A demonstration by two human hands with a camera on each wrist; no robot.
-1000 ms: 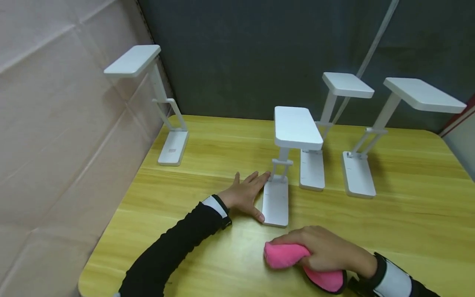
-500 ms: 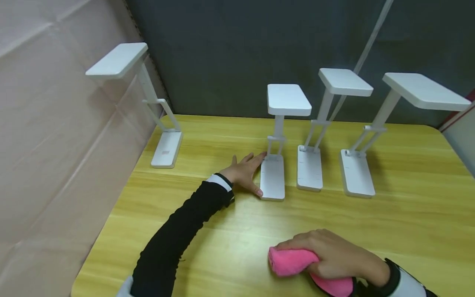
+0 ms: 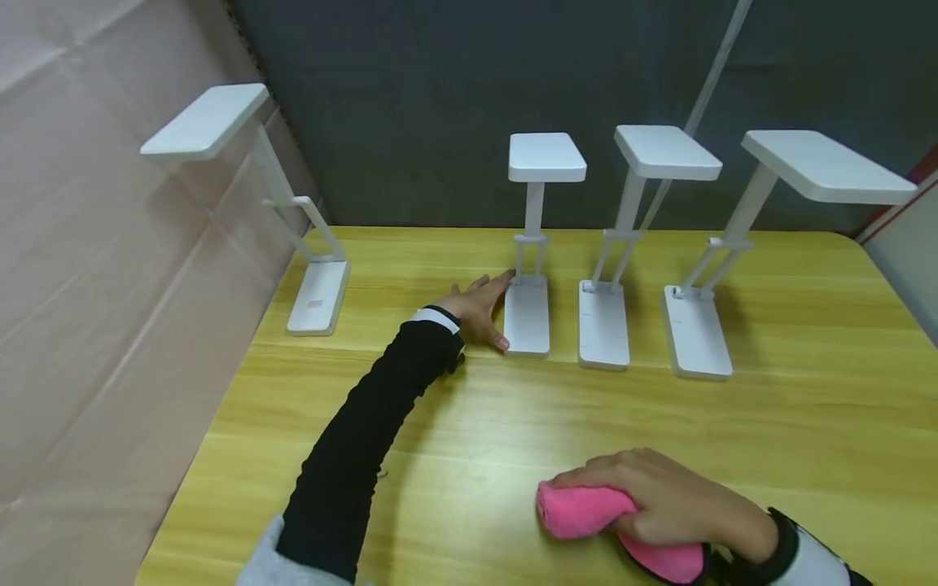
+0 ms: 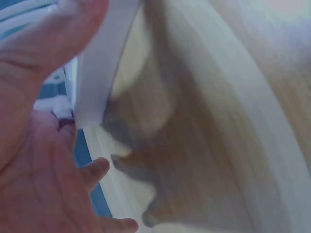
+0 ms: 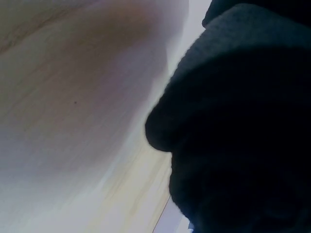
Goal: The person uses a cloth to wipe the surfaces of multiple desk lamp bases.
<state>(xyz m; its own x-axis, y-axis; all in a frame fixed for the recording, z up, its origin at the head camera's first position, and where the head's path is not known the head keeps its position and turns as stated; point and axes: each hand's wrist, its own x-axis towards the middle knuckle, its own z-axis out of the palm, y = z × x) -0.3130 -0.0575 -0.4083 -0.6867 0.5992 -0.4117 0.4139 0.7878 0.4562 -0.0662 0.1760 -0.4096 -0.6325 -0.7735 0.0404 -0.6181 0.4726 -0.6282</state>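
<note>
White lamp [image 3: 536,210] is sliding back, drawing level with another lamp [image 3: 630,203]!
Your left grip [image 3: 479,314] is touching it, fingers apart; your right grip [image 3: 659,498] is clamping pink cloth [image 3: 582,512].

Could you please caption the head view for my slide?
Left hand touching a white lamp base, right hand gripping a pink cloth.

A wood-grain table [image 3: 462,456] against pale sheeting [image 3: 95,325] and a dark backdrop [image 3: 425,98] suggests a partitioned workspace, exact kind unclear.

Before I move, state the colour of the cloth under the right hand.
The cloth is bright pink; it shows best in the head view.
</note>
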